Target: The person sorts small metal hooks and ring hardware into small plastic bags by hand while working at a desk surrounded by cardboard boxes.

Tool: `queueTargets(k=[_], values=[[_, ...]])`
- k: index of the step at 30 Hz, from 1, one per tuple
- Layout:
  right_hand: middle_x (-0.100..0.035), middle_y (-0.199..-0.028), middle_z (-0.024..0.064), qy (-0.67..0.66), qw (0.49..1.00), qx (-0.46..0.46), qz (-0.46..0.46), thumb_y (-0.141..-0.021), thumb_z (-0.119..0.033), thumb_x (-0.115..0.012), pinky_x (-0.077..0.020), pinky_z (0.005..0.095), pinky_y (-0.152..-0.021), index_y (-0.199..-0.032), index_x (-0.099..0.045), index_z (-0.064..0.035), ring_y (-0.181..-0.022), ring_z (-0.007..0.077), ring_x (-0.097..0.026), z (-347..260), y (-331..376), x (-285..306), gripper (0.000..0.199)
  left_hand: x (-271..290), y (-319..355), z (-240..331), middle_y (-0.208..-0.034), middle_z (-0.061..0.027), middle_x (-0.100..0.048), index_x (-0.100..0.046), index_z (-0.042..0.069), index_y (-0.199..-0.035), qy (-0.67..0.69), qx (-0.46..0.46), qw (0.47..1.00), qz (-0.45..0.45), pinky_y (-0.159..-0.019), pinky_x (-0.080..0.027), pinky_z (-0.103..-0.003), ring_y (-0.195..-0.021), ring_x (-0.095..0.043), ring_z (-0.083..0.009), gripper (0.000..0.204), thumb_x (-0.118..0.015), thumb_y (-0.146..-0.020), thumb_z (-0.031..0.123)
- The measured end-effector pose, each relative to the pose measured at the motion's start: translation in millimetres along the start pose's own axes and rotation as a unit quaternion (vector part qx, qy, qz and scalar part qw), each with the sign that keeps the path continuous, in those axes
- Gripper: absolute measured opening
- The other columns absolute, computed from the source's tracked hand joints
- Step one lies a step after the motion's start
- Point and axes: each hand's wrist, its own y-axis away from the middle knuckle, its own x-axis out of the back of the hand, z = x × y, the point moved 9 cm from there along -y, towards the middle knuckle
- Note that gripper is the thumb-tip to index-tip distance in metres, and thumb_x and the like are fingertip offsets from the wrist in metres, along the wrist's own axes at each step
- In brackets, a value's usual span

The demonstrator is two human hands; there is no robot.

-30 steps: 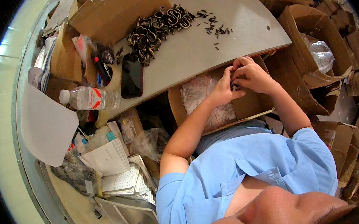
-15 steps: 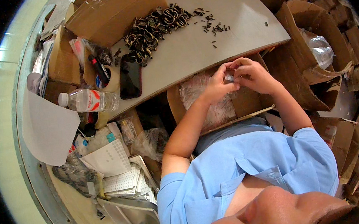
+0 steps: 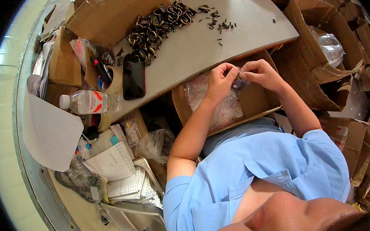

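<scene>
My left hand [image 3: 222, 84] and my right hand [image 3: 262, 76] meet above an open cardboard box [image 3: 260, 100] at my lap. Pinched between their fingertips is a small clear plastic bag [image 3: 238, 84] with something dark inside, too small to name. Both hands are closed on its upper edge. Flat clear plastic bags [image 3: 215, 110] lie in the left part of the box. Beyond, on the grey table, sits a heap of dark ring-shaped metal pieces with brass-coloured edges [image 3: 153, 32]. Several small dark screw-like pieces [image 3: 221, 25] are scattered to its right.
A black phone [image 3: 134, 78] lies at the table's front left, beside a clear water bottle [image 3: 93, 102] on its side. Open cardboard boxes [image 3: 309, 56] stand to the right. At the lower left are papers [image 3: 125, 184] and a metal tray [image 3: 135, 221].
The small bag with its dark content now shows below my fingertips, where a clear bit showed before. My left hand has shifted slightly left, and my right fingers have drawn together.
</scene>
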Motion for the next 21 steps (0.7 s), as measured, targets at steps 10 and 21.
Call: queueTargets(k=[10,21], values=[[-0.054,-0.078,-0.0033,-0.085,0.995,-0.024,-0.037,-0.085,-0.012,-0.060,-0.0400,0.0202,-0.062,-0.088,-0.057,-0.0009,-0.070,0.0045,-0.048,6,-2,-9,0.012,-4,2,-13,-0.076,0.0034,-0.055,-0.060,0.002,-0.085,0.022,0.023,0.999,-0.008,-0.059,-0.039,-0.019,-0.067,-0.047,-0.0030,0.016,-0.059,-0.088,0.018],[-0.047,-0.070,-0.0058,-0.106,0.993,-0.047,-0.030,-0.083,-0.019,-0.060,-0.0333,0.0205,-0.061,-0.077,-0.053,-0.0067,-0.067,0.0045,-0.042,12,6,5,0.015,6,-4,-12,-0.069,0.0012,-0.056,-0.058,0.003,-0.084,0.144,0.043,0.988,0.038,-0.051,-0.043,-0.021,-0.057,-0.050,-0.0045,0.015,-0.058,-0.089,0.017]])
